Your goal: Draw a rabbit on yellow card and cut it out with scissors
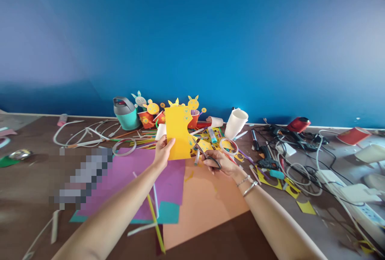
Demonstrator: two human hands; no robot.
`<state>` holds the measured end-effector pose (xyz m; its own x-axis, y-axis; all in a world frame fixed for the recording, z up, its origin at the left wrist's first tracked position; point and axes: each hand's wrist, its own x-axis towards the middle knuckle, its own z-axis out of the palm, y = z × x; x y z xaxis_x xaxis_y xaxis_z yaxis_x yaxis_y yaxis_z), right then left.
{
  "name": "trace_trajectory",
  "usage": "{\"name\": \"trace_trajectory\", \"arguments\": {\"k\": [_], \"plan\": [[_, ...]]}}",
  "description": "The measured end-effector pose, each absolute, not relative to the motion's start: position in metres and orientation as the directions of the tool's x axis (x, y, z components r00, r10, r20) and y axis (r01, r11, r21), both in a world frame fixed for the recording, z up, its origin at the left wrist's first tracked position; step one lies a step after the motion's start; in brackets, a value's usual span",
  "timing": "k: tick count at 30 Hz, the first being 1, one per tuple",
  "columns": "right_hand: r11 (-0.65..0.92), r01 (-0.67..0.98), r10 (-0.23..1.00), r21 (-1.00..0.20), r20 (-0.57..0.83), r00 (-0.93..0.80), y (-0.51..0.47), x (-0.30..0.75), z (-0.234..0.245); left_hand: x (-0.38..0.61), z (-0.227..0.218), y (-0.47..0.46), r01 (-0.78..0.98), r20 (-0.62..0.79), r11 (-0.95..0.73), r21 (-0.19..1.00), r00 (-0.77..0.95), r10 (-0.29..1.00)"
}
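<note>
My left hand [164,150] grips a sheet of yellow paper [177,130] by its lower left, thumb on the front. Small shapes are drawn along the sheet's right side, and a curved piece is cut out of that edge. In my right hand [221,162] is a pair of scissors [203,150] with dark handles. Their blades reach the paper's lower right edge, by a drawn shape. Whether the blades are open or closed is hard to make out. Below both hands lie purple paper [141,176] and orange paper [207,204].
Behind the sheet stand red cups [146,119] with paper animal figures, a teal container [126,117] and a white cup [236,123]. A glue gun [267,158], cables and a power strip [357,208] crowd the right. Yellow scraps [306,207] and pipe cleaners [155,222] lie about.
</note>
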<state>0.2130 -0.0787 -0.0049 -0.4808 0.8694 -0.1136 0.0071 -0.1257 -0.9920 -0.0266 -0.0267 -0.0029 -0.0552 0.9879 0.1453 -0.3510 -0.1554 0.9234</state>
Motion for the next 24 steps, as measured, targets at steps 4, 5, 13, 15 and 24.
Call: {"name": "trace_trajectory", "arguments": {"k": [4, 5, 13, 15, 24], "plan": [[-0.13, -0.035, 0.878, -0.991, -0.099, -0.469, -0.08, 0.209, -0.003, -0.026, -0.004, -0.029, -0.34, 0.12, -0.089, 0.936, 0.071, 0.99], [-0.136, -0.046, 0.884, -0.99, -0.1, -0.457, -0.081, 0.207, -0.002, -0.026, -0.005, -0.03, -0.326, 0.112, -0.072, 0.942, 0.104, 0.988], [-0.204, -0.122, 0.927, -0.971, -0.152, -0.343, -0.084, 0.196, 0.0, -0.024, -0.007, -0.033, -0.252, 0.119, -0.056, 0.966, 0.24, 0.963], [-0.198, -0.14, 0.931, -0.97, -0.142, -0.336, -0.084, 0.195, -0.003, -0.024, -0.006, -0.033, -0.251, 0.111, -0.048, 0.967, 0.244, 0.963], [-0.115, -0.066, 0.933, -0.991, -0.085, -0.351, -0.087, 0.193, 0.004, -0.024, -0.003, -0.033, -0.234, 0.113, -0.059, 0.97, 0.225, 0.968]]}}
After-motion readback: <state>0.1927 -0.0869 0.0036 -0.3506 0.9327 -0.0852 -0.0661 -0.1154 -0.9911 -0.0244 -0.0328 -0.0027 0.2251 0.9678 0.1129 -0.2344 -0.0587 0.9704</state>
